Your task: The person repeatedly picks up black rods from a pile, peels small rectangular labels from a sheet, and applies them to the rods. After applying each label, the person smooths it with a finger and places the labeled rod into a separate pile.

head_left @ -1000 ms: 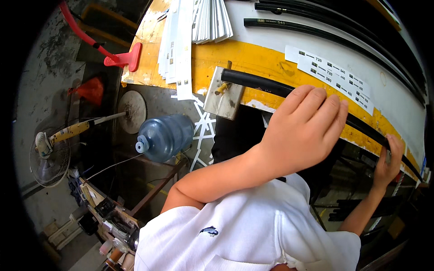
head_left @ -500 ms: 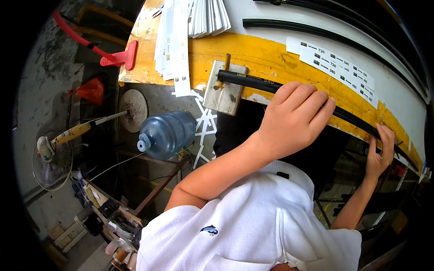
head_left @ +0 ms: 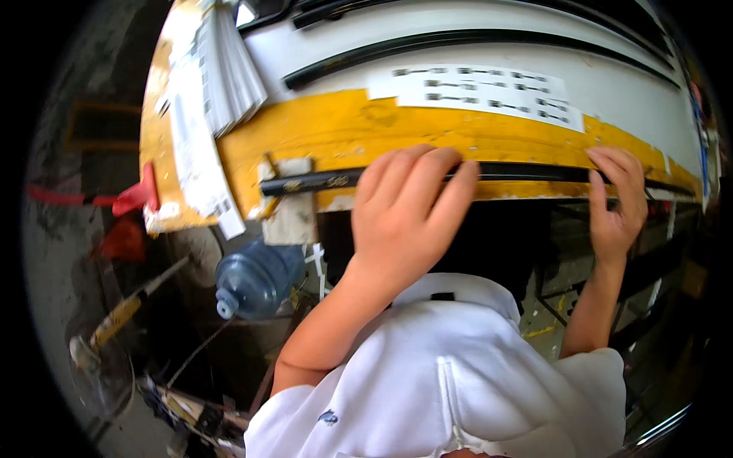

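Observation:
A long black tube [head_left: 527, 171] lies along the near edge of the yellow-edged table. My left hand [head_left: 408, 210] is closed over it from above, a short way from its left end. Farther right, my right hand [head_left: 620, 202] has the tube between thumb and fingers; part of that grip is hidden. Under the tube's left end sits a pale metal plate [head_left: 292, 223], jutting past the table edge, with a short upright pin [head_left: 269, 166] beside the tube. Faint light markings show on the tube near that end.
A printed white label sheet [head_left: 496, 95] lies beyond the tube. More black tubes [head_left: 458, 38] stretch across the back. White paper strips [head_left: 229, 84] are stacked at left, near a red clamp-like piece [head_left: 141, 195]. A blue water bottle [head_left: 259, 278] and fan [head_left: 95, 359] stand below left.
The whole view has turned and shifted, so the tube now runs nearly level and appears farther left. Both hands stay at the tube, the left about as far from its end as before.

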Demonstrator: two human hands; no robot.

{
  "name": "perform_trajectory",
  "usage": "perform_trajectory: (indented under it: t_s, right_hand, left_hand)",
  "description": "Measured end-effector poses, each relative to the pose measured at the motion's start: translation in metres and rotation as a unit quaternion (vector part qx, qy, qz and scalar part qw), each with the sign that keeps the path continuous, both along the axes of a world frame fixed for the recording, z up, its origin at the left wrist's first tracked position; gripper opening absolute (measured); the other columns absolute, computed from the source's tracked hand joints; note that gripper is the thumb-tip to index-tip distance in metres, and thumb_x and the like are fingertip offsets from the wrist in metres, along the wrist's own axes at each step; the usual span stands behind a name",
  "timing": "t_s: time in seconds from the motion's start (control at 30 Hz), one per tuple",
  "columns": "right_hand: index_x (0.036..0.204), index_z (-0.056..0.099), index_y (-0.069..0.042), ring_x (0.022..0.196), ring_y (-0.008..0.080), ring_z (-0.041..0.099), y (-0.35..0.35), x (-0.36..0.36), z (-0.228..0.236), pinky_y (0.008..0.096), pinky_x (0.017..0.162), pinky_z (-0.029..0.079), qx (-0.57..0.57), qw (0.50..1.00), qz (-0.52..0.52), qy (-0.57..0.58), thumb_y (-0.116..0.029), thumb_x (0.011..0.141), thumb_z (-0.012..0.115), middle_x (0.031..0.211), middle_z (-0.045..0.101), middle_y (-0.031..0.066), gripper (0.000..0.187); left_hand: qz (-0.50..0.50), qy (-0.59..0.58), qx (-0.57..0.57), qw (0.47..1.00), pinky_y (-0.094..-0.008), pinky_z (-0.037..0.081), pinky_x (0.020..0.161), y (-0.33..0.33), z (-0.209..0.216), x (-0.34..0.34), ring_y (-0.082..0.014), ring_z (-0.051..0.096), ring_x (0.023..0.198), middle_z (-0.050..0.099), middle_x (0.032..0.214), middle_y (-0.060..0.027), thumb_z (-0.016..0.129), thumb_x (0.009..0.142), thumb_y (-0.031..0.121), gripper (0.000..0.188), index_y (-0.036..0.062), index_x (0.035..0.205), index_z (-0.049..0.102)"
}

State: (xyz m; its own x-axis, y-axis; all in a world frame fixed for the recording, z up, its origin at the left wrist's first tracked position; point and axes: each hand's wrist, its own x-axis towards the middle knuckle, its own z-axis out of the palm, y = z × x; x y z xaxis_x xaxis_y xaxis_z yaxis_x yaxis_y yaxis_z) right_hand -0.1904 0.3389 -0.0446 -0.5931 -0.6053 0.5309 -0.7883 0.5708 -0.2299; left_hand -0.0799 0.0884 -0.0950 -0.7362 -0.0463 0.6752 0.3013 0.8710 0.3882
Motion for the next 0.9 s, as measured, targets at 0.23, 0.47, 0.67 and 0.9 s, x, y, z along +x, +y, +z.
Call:
perform_trajectory:
  t_s: [0.23, 0.47, 0.67, 0.9]
  right_hand:
    - [0.104, 0.068, -0.002, 0.096, 0.0284, 0.062, -0.037, -0.01, 0.005, 0.0364, 0.087, 0.049, 0.009, 0.993, -0.059, -0.104, 0.0, 0.081, 0.071, 0.102, 0.065, 0.0111, 0.023]
    - [0.106, 0.064, -0.002, 0.103, 0.0294, 0.058, -0.042, -0.03, -0.003, 0.0385, 0.09, 0.048, 0.092, 0.972, -0.107, -0.186, -0.006, 0.08, 0.074, 0.104, 0.061, 0.0101, 0.028]
    - [0.099, 0.061, -0.001, 0.103, 0.0287, 0.057, -0.041, -0.043, -0.002, 0.0389, 0.091, 0.048, 0.082, 0.958, -0.086, -0.262, -0.007, 0.081, 0.074, 0.102, 0.06, 0.0101, 0.023]
    - [0.094, 0.058, -0.002, 0.098, 0.0271, 0.057, -0.036, -0.055, -0.003, 0.0391, 0.087, 0.048, 0.086, 0.961, -0.074, -0.254, -0.006, 0.078, 0.076, 0.099, 0.06, 0.0101, 0.025]
  left_hand:
    - [-0.031, -0.144, 0.006, 0.989, -0.0419, 0.049, 0.091, 0.001, 0.039, 0.001, -0.0332, 0.063, 0.109, 0.067, 0.112, -0.0129, 0.074, 0.082, 0.016, 0.025, 0.0034, 0.103, 0.068]
    - [-0.012, -0.152, -0.051, 0.987, -0.0415, 0.048, 0.091, -0.009, 0.057, -0.017, -0.0293, 0.062, 0.109, 0.065, 0.111, -0.0097, 0.076, 0.076, 0.012, 0.029, 0.0043, 0.102, 0.066]
    - [-0.035, -0.181, -0.065, 0.981, -0.0415, 0.048, 0.09, -0.001, 0.066, -0.027, -0.0306, 0.061, 0.106, 0.065, 0.113, -0.0083, 0.074, 0.081, 0.01, 0.026, 0.0058, 0.105, 0.066]
    - [-0.026, -0.209, -0.082, 0.974, -0.0419, 0.047, 0.093, 0.01, 0.07, -0.039, -0.0305, 0.06, 0.111, 0.064, 0.118, -0.0084, 0.073, 0.082, 0.014, 0.03, 0.0062, 0.11, 0.065]
